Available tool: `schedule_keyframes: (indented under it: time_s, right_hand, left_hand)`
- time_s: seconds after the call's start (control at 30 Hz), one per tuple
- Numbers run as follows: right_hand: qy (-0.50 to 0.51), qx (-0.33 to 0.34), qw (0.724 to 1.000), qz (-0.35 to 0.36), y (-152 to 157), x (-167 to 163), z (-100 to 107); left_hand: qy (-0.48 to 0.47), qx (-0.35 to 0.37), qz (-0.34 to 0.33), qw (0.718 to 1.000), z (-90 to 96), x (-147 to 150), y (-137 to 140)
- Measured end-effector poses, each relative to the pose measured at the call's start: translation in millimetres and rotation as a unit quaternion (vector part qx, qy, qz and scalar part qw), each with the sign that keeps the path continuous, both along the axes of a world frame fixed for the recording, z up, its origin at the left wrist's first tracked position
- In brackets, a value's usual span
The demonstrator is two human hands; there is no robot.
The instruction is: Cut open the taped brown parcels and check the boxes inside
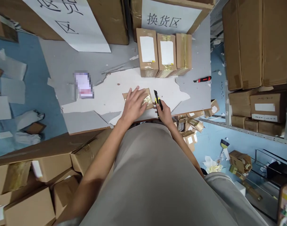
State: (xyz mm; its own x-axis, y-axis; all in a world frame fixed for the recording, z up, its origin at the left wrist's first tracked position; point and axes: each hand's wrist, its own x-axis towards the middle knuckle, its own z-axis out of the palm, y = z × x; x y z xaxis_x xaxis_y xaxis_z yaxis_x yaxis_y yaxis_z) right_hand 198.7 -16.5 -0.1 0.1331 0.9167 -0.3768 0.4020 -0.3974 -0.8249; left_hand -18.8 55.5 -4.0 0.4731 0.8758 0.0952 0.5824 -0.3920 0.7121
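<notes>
My left hand [134,103] lies with fingers spread over a small taped cardboard box [148,99] near the table's front edge, covering much of it. To its right, my right hand [164,112] is wrapped round a black and yellow utility knife [157,99], whose tip points away from me. The knife is beside the box's right end; whether it touches the box I cannot tell. Under the box, a torn white sheet [105,99] covers part of the grey tabletop.
Three taped cartons [166,53] stand together at the back. A red and black utility knife [202,79] lies at the table's right side. A pixelated item [83,85] is at left. Many cardboard boxes [32,194] fill the lower left, and shelved cartons [253,44] stand right.
</notes>
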Motion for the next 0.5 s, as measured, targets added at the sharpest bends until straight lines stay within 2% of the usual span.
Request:
schedule_keyframes:
  time_s: [0.03, 0.1, 0.3, 0.5]
  right_hand:
    - [-0.003, -0.003, 1.000, -0.002, -2, 1, 2]
    - [-0.022, -0.013, 1.000, 0.001, -7, 0, 7]
    - [-0.151, -0.037, 0.986, 0.056, -8, -15, 34]
    - [-0.308, -0.136, 0.931, 0.141, 10, -38, 77]
  left_hand:
    - [-0.001, -0.005, -0.038, 0.999, 0.1, 6, 4]
    - [-0.004, -0.017, -0.068, 0.998, -2.2, 12, 7]
    - [-0.023, -0.030, -0.063, 0.997, -10.6, 6, -2]
    - [-0.063, -0.077, -0.043, 0.994, -10.3, 10, -1]
